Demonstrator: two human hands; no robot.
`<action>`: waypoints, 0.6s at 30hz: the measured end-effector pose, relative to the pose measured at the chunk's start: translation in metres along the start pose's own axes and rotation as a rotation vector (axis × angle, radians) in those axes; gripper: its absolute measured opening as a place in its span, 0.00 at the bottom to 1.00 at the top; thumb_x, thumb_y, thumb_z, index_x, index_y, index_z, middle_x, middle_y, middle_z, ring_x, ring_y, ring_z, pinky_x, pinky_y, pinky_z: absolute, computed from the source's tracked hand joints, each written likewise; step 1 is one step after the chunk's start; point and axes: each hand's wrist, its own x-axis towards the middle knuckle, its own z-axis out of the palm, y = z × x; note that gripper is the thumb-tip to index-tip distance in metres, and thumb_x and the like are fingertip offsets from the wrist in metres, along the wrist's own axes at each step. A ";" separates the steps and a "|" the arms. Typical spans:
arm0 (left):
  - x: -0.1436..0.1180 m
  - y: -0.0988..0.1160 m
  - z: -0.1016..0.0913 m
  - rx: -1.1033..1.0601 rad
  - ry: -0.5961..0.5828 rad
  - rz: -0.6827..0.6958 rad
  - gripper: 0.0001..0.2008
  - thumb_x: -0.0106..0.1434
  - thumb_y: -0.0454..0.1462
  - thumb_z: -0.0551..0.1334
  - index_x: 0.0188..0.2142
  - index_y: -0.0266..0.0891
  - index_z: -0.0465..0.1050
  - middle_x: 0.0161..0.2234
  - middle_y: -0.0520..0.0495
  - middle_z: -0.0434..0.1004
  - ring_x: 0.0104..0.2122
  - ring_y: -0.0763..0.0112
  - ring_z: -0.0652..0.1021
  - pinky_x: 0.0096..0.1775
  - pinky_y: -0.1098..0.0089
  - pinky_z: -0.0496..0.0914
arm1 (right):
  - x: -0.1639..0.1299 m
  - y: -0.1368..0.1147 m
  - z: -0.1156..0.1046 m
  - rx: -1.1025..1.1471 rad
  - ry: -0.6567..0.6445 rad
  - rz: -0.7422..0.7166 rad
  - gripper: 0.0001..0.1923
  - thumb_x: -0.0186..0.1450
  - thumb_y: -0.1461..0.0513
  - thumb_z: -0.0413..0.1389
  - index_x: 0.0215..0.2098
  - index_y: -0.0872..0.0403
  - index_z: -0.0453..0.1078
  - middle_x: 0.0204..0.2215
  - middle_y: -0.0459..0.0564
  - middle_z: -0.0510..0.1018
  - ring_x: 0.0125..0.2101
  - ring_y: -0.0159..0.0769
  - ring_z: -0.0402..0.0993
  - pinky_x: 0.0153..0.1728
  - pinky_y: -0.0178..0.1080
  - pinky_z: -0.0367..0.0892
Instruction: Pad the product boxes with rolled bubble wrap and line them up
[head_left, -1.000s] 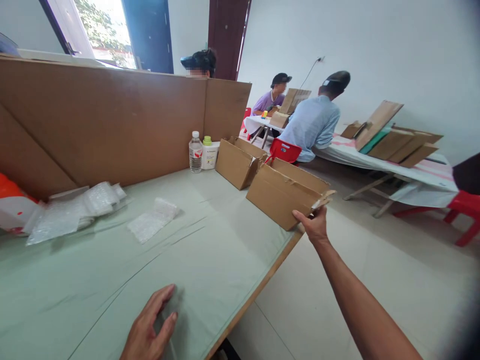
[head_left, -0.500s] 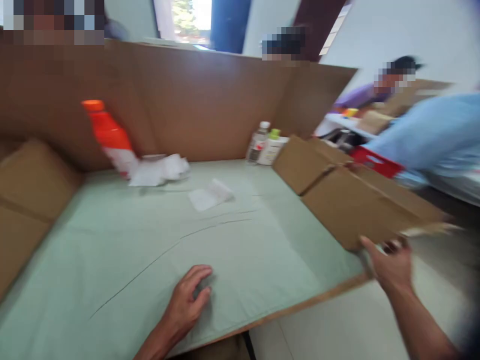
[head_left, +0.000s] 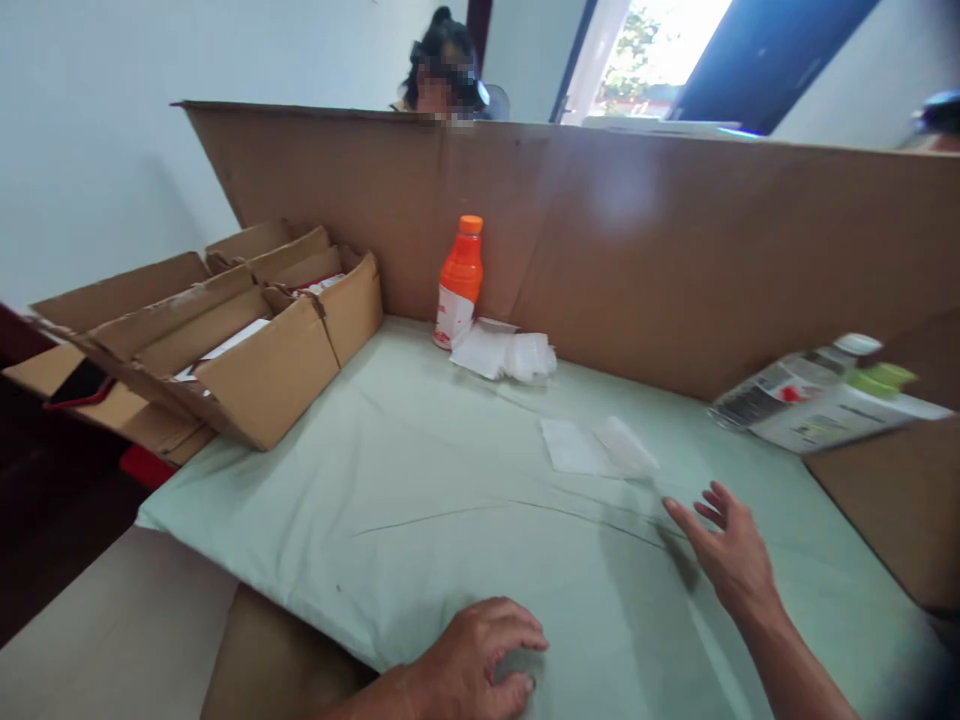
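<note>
Swung leftward since the earlier frame, cardboard box let go; right hand (head_left: 731, 550) now empty, fingers spread, reaching toward the flat plastic bags (head_left: 598, 447) just ahead, long axis across the desk (head_left: 360, 500). Left hand (head_left: 480, 665) curled, empty, resting farther back. Beyond the bags: orange bottle (head_left: 459, 285), crumpled wrap (head_left: 506, 352). Nothing between.

left hand (head_left: 480, 665): bare, no glove | right hand (head_left: 731, 550): bare | forearms: unsleeved
</note>
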 end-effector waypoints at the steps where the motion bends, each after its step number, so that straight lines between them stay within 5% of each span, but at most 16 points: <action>1: -0.002 -0.003 -0.002 0.014 -0.011 0.013 0.22 0.53 0.34 0.65 0.49 0.40 0.78 0.49 0.39 0.82 0.47 0.58 0.81 0.50 0.63 0.75 | 0.019 -0.017 0.018 -0.017 -0.002 -0.030 0.42 0.46 0.38 0.62 0.54 0.49 0.69 0.49 0.66 0.77 0.47 0.64 0.76 0.42 0.59 0.71; 4: -0.010 0.000 -0.031 0.089 -0.010 0.048 0.18 0.56 0.35 0.64 0.48 0.40 0.79 0.43 0.41 0.84 0.42 0.61 0.83 0.45 0.65 0.77 | 0.051 -0.063 0.065 -0.082 -0.055 -0.123 0.29 0.46 0.40 0.59 0.36 0.50 0.74 0.29 0.57 0.78 0.35 0.58 0.76 0.38 0.56 0.69; 7: -0.021 0.028 -0.103 0.349 0.207 0.044 0.16 0.62 0.33 0.59 0.48 0.41 0.78 0.44 0.41 0.83 0.46 0.61 0.81 0.49 0.63 0.76 | 0.051 -0.112 0.095 0.054 -0.104 -0.215 0.21 0.52 0.43 0.57 0.27 0.51 0.71 0.21 0.48 0.71 0.27 0.43 0.69 0.33 0.46 0.65; 11: -0.027 0.077 -0.227 0.964 0.766 0.015 0.17 0.66 0.37 0.60 0.54 0.42 0.75 0.52 0.39 0.79 0.55 0.55 0.77 0.59 0.52 0.70 | 0.046 -0.190 0.122 0.467 -0.055 -0.278 0.17 0.54 0.49 0.61 0.32 0.54 0.71 0.24 0.43 0.70 0.26 0.33 0.62 0.30 0.37 0.61; 14: -0.015 0.092 -0.299 1.282 0.866 -0.116 0.25 0.67 0.43 0.58 0.59 0.32 0.71 0.60 0.31 0.71 0.63 0.43 0.69 0.63 0.41 0.61 | 0.070 -0.238 0.149 0.540 -0.031 -0.240 0.13 0.58 0.53 0.59 0.33 0.55 0.70 0.25 0.43 0.70 0.28 0.31 0.63 0.30 0.35 0.63; 16: -0.005 0.091 -0.329 1.380 0.897 -0.242 0.28 0.66 0.44 0.57 0.62 0.33 0.68 0.63 0.30 0.68 0.64 0.37 0.66 0.62 0.37 0.58 | 0.092 -0.251 0.167 0.522 -0.035 -0.213 0.13 0.62 0.53 0.56 0.37 0.56 0.70 0.29 0.46 0.73 0.30 0.32 0.66 0.31 0.35 0.65; 18: 0.001 0.085 -0.347 1.429 0.881 -0.395 0.29 0.65 0.43 0.55 0.63 0.34 0.67 0.55 0.32 0.75 0.59 0.38 0.72 0.59 0.37 0.60 | 0.103 -0.245 0.179 0.489 -0.081 -0.218 0.16 0.63 0.52 0.55 0.40 0.56 0.69 0.33 0.49 0.75 0.33 0.35 0.70 0.34 0.37 0.68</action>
